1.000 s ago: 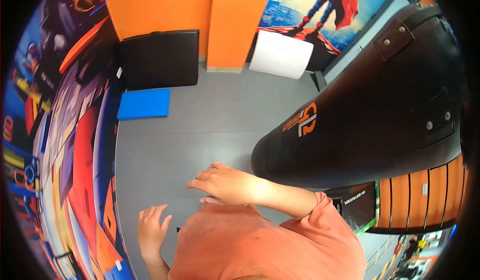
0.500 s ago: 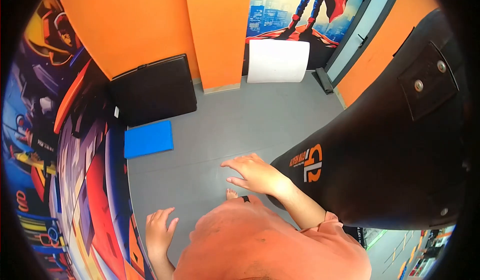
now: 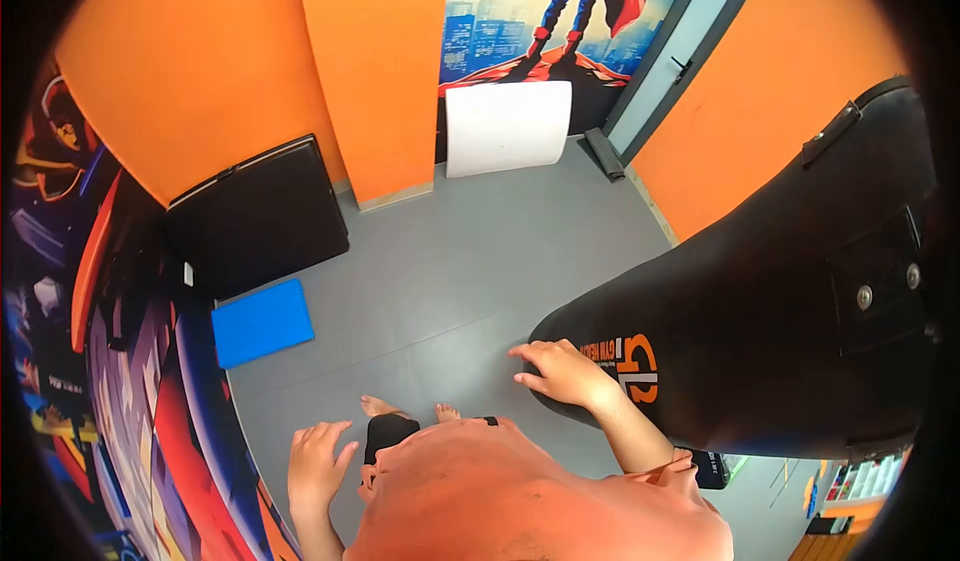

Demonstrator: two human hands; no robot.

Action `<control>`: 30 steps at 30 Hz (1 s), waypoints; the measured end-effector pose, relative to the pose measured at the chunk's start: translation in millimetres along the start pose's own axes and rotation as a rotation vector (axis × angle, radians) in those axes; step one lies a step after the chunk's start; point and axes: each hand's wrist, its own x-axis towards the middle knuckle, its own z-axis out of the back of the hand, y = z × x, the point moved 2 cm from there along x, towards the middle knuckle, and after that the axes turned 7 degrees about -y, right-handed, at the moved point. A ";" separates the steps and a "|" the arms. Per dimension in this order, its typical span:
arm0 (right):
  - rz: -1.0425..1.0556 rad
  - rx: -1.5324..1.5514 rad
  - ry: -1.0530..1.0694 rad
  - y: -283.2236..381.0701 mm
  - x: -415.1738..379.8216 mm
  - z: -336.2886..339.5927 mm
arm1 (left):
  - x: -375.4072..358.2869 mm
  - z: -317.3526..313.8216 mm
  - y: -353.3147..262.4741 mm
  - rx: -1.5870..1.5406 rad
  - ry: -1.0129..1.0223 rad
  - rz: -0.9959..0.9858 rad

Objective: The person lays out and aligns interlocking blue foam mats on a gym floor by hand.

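My left hand (image 3: 320,461) hangs at the lower left beside my orange shirt (image 3: 530,491), fingers apart and holding nothing. In front of my body at right, my right hand (image 3: 563,373) is stretched out with its fingers loosely bent and spread, nothing in it. It overlaps the lower end of a large black punching bag (image 3: 740,291) in this view, close to the orange and white lettering. The bag leans across the right side of the view. My bare feet (image 3: 447,413) show on the grey floor past the shirt.
A blue mat (image 3: 263,323) lies on the grey floor (image 3: 450,261) at left, by a black folded panel (image 3: 258,216) against the orange wall. A white board (image 3: 508,129) leans at the back near a door (image 3: 668,71). A dark roll (image 3: 603,154) lies by the doorway.
The view has turned, shifting the room left and down. My right hand has moved right, over the bag's lower end. My left hand stays nearly in place; another foot now shows.
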 end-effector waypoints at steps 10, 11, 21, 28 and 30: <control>-0.141 0.037 0.113 78.8 97.3 -3.3 | 130.2 33.4 83.2 -0.047 -0.039 -0.151; -0.099 0.044 0.128 88.4 114.0 -5.0 | 142.9 38.0 95.0 -0.055 -0.048 -0.159; 0.072 -0.073 0.137 152.1 260.4 16.4 | 230.7 97.6 155.2 -0.048 0.173 -0.056; 0.058 -0.048 0.113 122.7 305.1 31.3 | 312.0 100.8 148.5 -0.073 0.305 -0.171; 0.078 -0.065 0.087 109.4 311.1 46.7 | 341.3 94.0 136.0 -0.062 0.329 -0.246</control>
